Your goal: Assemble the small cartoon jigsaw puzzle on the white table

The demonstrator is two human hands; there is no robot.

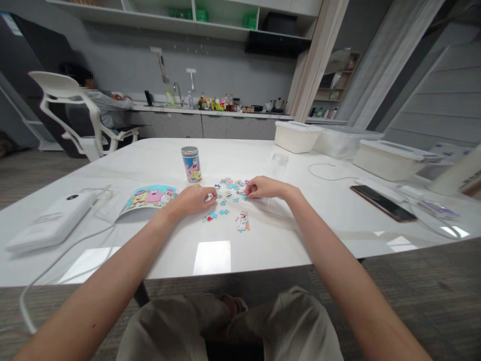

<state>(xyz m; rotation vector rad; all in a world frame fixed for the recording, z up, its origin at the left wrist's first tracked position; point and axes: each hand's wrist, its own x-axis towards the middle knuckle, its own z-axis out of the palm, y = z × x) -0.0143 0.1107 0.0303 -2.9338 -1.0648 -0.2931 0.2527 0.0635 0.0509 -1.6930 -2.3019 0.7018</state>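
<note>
My left hand point(195, 200) is closed in a pinch, with a small whitish jigsaw puzzle piece point(209, 197) at its fingertips. At the right edge of the loose puzzle pieces point(229, 194), my right hand point(266, 187) has its fingers curled together; what they hold is too small to make out. Several joined pieces form a small white-clothed figure point(242, 221) nearer the table's front edge. Other pieces point(213, 215) lie just below my left hand. A printed cartoon picture sheet point(148, 197), slightly curved, lies left of my left wrist.
A cartoon-printed tin point(192, 165) stands behind the pieces. A white device point(56, 218) with cables lies on the left, a phone point(383, 202) on the right. Lidded boxes point(296, 137) line the table's back right. A person point(108, 108) sits in the left background.
</note>
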